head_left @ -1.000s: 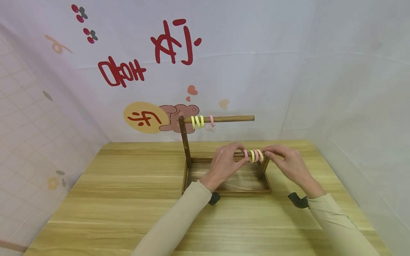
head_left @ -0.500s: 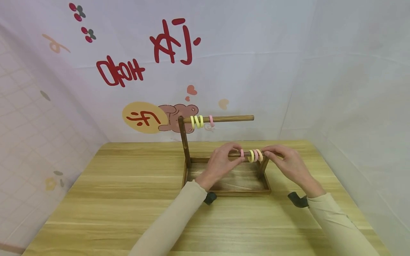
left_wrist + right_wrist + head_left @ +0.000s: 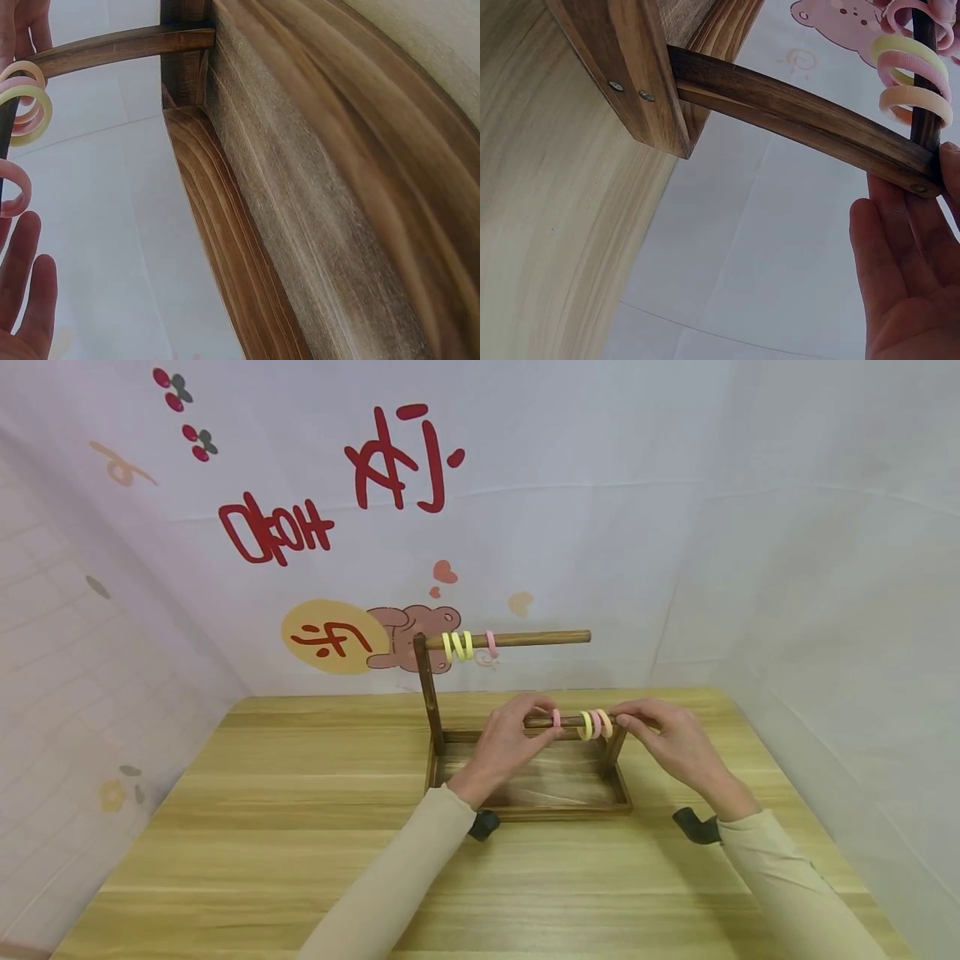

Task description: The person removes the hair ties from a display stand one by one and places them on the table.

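Observation:
A two-armed wooden rack (image 3: 555,814) stands on the table with a shallow tray base. My left hand (image 3: 501,750) pinches a pink hair tie (image 3: 557,718) between thumb and finger, around the lower rod (image 3: 572,722). Farther right on that rod hang a yellow hair tie (image 3: 586,726), a second pink one (image 3: 911,69) and a peach one (image 3: 915,101), close together. At the rod's right end my right hand (image 3: 671,742) grips the top of the short post (image 3: 802,112) with thumb and fingers.
The upper rod (image 3: 540,638) carries several yellow hair ties (image 3: 457,646) near its tall post (image 3: 429,693) and a pink one (image 3: 491,643) apart from them. Its right end is free. A printed white curtain (image 3: 600,527) hangs behind the table (image 3: 300,860).
My left hand has slid the pink hair tie leftward along the lower rod, away from the other three. My right hand keeps its grip at the post.

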`<state>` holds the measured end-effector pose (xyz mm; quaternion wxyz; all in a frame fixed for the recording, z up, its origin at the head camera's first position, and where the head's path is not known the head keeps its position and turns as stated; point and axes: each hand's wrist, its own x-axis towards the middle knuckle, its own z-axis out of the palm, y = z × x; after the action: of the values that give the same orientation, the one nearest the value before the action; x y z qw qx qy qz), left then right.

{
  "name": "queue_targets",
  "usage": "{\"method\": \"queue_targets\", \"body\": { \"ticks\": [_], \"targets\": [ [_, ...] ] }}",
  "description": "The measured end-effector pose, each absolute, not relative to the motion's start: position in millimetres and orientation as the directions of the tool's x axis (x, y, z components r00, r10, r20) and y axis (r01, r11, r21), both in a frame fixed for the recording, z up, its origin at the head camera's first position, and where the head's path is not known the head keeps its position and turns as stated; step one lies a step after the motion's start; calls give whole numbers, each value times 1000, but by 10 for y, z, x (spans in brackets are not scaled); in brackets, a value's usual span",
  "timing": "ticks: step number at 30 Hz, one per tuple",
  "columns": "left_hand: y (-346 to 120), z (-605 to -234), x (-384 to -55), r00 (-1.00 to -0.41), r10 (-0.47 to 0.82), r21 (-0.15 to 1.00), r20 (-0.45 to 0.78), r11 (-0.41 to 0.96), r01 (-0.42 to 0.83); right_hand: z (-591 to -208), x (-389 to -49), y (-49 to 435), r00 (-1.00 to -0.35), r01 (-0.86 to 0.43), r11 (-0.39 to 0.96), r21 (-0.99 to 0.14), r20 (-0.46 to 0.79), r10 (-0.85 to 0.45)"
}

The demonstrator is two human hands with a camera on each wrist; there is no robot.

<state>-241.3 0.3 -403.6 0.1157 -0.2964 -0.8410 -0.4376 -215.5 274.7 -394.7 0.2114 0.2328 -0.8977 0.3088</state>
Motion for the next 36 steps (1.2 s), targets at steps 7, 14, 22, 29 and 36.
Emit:
{"method": "queue_targets", "body": {
  "ticks": [7,14,22,29,36],
  "targets": [
    [-63,-4037,-2410,-797,395,668,457,439,601,-3938,-2174,2715,-788,-572,682,-455,535,-303],
    [-114,-4060,-2400,-781,393,672,486,403,621,-3927,-2166,2699,-795,-566,680,-466,526,-301],
    [-148,-4067,-2395,-756,398,665,520,366,651,-3937,-2155,2714,-803,-557,684,-471,518,-296],
    [-186,-4065,-2386,-745,395,649,537,372,664,-3930,-2140,2714,-798,-562,681,-470,524,-297],
    [-219,-4072,-2370,-746,392,644,539,379,664,-3940,-2138,2731,-796,-556,698,-452,530,-291]
  ]
}}
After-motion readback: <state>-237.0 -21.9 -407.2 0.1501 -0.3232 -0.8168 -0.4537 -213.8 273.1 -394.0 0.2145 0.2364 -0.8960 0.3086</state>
